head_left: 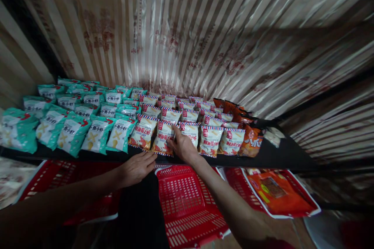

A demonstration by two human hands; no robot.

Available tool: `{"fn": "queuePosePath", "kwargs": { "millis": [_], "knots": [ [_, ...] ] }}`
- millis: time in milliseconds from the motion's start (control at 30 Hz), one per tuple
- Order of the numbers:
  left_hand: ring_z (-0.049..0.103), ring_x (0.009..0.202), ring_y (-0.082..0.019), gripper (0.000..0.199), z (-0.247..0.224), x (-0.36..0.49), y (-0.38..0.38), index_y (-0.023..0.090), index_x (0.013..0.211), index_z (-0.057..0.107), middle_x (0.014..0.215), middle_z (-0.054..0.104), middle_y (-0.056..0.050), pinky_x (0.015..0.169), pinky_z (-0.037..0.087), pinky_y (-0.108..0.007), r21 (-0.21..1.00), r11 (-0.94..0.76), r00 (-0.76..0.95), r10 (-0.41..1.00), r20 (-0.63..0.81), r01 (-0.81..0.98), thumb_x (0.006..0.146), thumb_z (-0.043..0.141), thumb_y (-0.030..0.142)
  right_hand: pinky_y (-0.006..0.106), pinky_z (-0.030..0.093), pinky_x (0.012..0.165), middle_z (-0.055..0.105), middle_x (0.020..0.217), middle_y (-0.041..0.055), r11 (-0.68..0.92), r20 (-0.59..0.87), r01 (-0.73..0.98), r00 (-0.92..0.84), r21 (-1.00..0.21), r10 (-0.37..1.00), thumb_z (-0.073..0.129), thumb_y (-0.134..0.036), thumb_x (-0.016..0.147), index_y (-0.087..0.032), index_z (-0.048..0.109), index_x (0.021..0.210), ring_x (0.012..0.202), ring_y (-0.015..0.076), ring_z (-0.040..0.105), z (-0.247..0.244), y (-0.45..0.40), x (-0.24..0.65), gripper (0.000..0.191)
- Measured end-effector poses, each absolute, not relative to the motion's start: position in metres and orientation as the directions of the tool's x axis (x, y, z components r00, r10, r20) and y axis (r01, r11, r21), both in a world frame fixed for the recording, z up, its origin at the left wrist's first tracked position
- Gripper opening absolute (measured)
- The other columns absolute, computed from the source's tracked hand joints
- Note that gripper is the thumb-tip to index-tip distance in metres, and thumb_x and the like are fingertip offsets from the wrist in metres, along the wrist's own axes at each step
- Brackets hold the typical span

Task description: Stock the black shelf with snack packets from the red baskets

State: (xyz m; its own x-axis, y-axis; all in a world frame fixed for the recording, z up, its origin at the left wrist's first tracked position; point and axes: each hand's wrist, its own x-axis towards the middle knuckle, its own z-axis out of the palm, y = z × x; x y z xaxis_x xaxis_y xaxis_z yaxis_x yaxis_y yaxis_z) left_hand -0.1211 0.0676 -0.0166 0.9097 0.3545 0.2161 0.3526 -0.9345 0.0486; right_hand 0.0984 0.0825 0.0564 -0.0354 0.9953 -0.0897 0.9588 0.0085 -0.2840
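Rows of teal and white snack bags (70, 133) stand on the left of a black shelf (271, 156). To their right are rows of cream bags with striped edges (210, 140). My right hand (185, 146) is at the front row, its fingers against the right side of a cream bag (162, 137); the thumb side is partly hidden. My left hand (139, 168) rests at the shelf's front edge below the cream bags, palm down, fingers together, with the fingertips near the bottom of the same bag.
Orange bags (251, 141) and a small white packet (273, 137) are at the shelf's right. Below hang or stand red baskets (187, 194); the right one holds an orange package (277, 192). A striped curtain (175, 27) rises behind.
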Motion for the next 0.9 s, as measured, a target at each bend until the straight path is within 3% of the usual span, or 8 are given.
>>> {"fn": "queuePosePath", "kwargs": {
  "millis": [333,533,733,900],
  "knots": [
    [0.05,0.115,-0.025,0.034,-0.024,-0.135,0.072,0.013,0.111,0.057,0.122,0.057,-0.014,0.092,0.043,-0.035,0.013,-0.946,0.915,0.317,0.249,0.324,0.077,0.052,0.014,0.029,0.044,0.067,0.067,0.087,0.0111,-0.044,0.057,0.941,0.067,-0.337,0.996,0.048,-0.033,0.086,-0.012,0.033,0.134,0.078,0.0231,0.065,0.035,0.076,0.089,0.054],
    [0.045,0.121,-0.024,0.029,-0.019,-0.136,0.082,0.013,0.109,0.059,0.125,0.056,-0.013,0.1,0.038,-0.039,-0.085,-0.937,0.874,0.28,0.398,0.339,0.082,0.05,0.014,0.028,0.045,0.067,0.066,0.091,0.0095,0.037,0.075,0.922,-0.009,-0.385,0.997,0.05,-0.031,0.085,-0.015,0.034,0.134,0.079,0.0211,0.064,0.032,0.08,0.092,0.053],
    [0.042,0.124,-0.027,0.029,0.004,-0.135,0.107,0.013,0.111,0.059,0.127,0.054,-0.014,0.102,0.033,-0.043,-0.184,-0.809,0.774,0.428,0.468,0.558,0.084,0.051,0.016,0.029,0.046,0.072,0.066,0.096,0.0111,0.088,0.068,0.919,-0.067,-0.385,0.995,0.052,-0.028,0.085,-0.014,0.035,0.134,0.083,0.0207,0.063,0.035,0.082,0.095,0.053],
    [0.051,0.111,-0.026,0.026,0.004,-0.132,0.109,0.013,0.108,0.06,0.115,0.06,-0.013,0.094,0.039,-0.04,-0.236,-0.784,0.78,0.436,0.448,0.574,0.084,0.049,0.013,0.028,0.046,0.072,0.066,0.094,0.0084,0.152,0.068,0.907,-0.136,-0.392,0.988,0.052,-0.027,0.086,-0.017,0.034,0.135,0.082,0.0198,0.063,0.035,0.088,0.095,0.053]
  ]
}}
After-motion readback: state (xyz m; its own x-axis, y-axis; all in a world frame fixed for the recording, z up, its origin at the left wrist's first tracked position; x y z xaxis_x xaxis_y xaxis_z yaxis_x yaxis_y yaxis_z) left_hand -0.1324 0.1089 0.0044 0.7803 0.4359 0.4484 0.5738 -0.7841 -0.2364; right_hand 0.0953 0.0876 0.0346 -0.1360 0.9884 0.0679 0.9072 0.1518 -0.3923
